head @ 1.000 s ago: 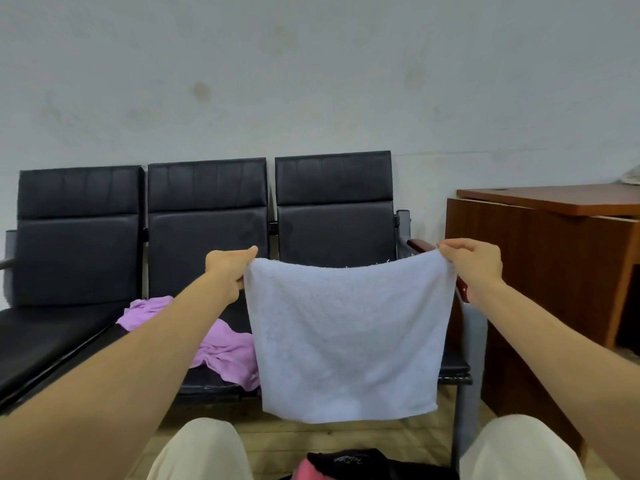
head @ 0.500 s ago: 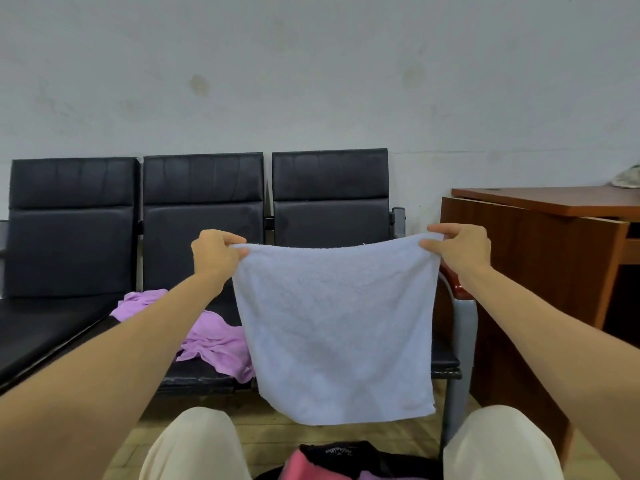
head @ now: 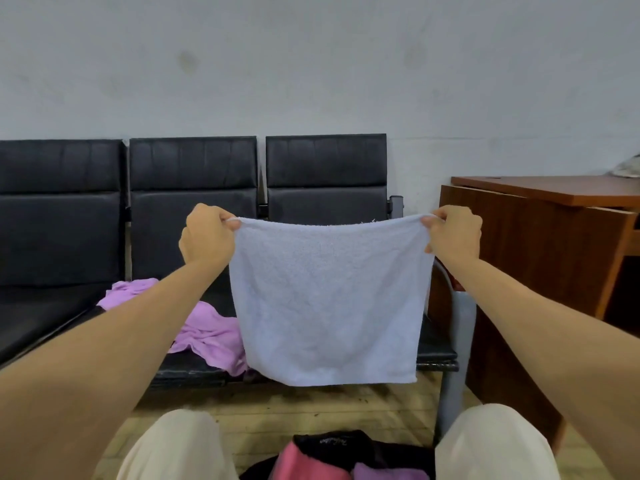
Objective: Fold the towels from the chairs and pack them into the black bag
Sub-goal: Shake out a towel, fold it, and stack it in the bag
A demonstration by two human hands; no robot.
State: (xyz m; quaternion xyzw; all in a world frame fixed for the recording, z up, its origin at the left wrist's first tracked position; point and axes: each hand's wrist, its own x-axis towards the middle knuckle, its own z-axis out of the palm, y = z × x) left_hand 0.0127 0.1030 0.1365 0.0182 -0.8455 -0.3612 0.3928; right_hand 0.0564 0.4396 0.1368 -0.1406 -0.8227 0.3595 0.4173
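Left hand [head: 207, 237] and right hand [head: 455, 233] each pinch a top corner of the towel [head: 329, 299]; a slipping pinch would likely skew the fold

The towel [head: 329, 299] is covering much of the rightmost chair [head: 325, 174]; the bottom edge is cutting off the black bag [head: 329, 443].

Wall [head: 311, 64]: pale grey-white plaster, filling the upper half of the frame; faint dark smudge [head: 187, 60] at upper left.
Desk [head: 554, 192]: reddish-brown wood, right side, mid-height.
Object [head: 628, 168]: pale, on the desk top at the far right edge, cut off; kind unclear.
Floor [head: 311, 407]: light, scuffed boards, lower centre.
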